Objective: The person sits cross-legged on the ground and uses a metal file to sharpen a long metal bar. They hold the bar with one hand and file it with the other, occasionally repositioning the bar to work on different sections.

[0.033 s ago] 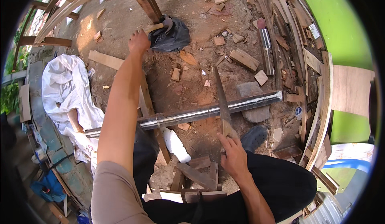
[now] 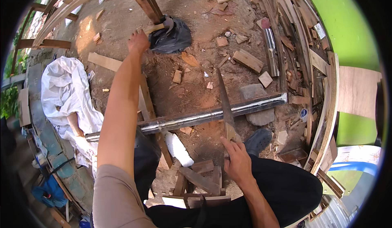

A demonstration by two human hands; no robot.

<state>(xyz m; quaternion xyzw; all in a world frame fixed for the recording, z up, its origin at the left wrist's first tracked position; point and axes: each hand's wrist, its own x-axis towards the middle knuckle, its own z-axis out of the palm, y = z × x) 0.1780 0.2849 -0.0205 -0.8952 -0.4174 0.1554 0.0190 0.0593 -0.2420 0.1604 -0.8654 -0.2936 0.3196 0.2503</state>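
Gripping a handsaw [image 2: 225,101], the right hand [image 2: 237,162] stays low, fingers closed on its handle, while the blade slants across a long dark bar [image 2: 261,102] striped with white. The left hand [image 2: 139,41], its grip loose and fingers parted, reaches just beside a hammer [image 2: 157,27]. The hammer's head shows against a crumpled black plastic bag [image 2: 173,42] (contents hidden from where I stand). A white cloth [image 2: 67,93] lies bunched at left.

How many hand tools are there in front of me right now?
2: a saw in your right hand, and a hammer on the black bag near your left hand. Others may be hidden among the wood scraps.
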